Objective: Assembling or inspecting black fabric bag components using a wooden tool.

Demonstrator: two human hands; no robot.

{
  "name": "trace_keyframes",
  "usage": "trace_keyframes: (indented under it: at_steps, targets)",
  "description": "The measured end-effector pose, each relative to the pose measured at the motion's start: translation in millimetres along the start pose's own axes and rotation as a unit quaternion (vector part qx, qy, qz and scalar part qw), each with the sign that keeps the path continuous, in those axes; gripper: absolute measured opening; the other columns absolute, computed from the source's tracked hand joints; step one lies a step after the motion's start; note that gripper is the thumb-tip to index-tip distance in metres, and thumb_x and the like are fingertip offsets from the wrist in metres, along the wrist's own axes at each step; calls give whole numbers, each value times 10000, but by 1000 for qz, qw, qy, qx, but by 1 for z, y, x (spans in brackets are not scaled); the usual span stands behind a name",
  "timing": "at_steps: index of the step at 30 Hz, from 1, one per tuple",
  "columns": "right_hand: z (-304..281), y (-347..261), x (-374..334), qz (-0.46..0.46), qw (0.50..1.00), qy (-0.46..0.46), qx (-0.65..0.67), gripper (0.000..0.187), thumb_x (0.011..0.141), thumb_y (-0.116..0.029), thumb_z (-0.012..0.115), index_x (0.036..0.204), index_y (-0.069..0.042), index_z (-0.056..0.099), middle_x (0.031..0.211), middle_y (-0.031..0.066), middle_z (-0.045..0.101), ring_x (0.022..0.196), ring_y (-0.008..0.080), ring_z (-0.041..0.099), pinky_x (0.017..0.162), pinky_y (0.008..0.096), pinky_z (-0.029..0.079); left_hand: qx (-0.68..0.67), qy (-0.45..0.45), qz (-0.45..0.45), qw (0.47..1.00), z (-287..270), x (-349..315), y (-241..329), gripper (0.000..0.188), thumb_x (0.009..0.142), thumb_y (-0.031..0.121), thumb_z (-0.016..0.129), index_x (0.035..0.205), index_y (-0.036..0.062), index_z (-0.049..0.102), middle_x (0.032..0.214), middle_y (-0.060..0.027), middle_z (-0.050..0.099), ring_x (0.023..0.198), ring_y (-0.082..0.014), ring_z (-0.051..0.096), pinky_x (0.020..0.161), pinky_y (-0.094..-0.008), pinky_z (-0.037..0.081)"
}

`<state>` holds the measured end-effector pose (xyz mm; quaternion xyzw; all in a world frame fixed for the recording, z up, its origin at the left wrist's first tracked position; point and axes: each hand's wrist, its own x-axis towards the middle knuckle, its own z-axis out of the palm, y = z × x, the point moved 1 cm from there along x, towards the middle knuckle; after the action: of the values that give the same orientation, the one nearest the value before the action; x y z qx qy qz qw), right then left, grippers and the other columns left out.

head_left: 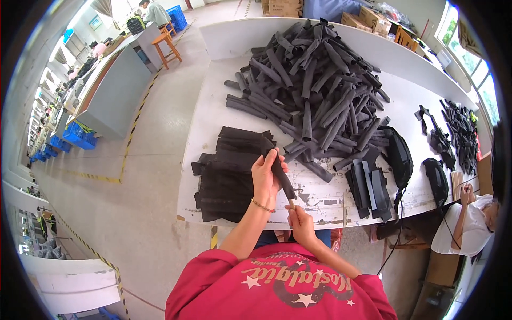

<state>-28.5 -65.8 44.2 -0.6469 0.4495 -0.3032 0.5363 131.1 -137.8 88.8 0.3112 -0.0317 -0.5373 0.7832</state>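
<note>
My left hand (266, 173) is wrapped round a narrow black fabric tube (284, 182), held slantwise over the near edge of the white table (320, 208). At the tube's lower end my right hand (303, 224) grips a thin pale stick (292, 203); its upper part seems to go inside the tube, where it is hidden. Left of my left hand lies a stack of flattened black fabric pieces (226, 184). Beyond both hands rises a big heap of dark, rolled fabric tubes (325, 80).
Dark flat strips (368, 186) lie to the right, beside a black pouch-like bag (397, 157) with a hanging cord. Farther right are a second black bag (437, 181), more dark pieces (461, 138) and a seated co-worker in white (466, 226). A raised white panel (226, 40) borders the table's back.
</note>
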Motion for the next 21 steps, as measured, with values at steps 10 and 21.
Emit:
trace_keyframes:
  at_steps: [10,21]
  targets:
    - [-58,-6,-36,104,989,-92,-56,214,976,-150,446,1001,5,592,585,-31,442,537,54,397,491,233,342,82,-19,25,996,16,22,14,338,911,357,589,851,25,578,625,-1,460,401,-87,414,361,-220,268]
    - [-53,-16,-36,134,983,-126,-7,254,977,-186,446,923,10,599,578,1,451,526,75,405,492,252,352,49,-60,-31,997,0,-3,-16,385,950,405,487,747,81,524,474,13,384,345,-103,351,328,-238,251]
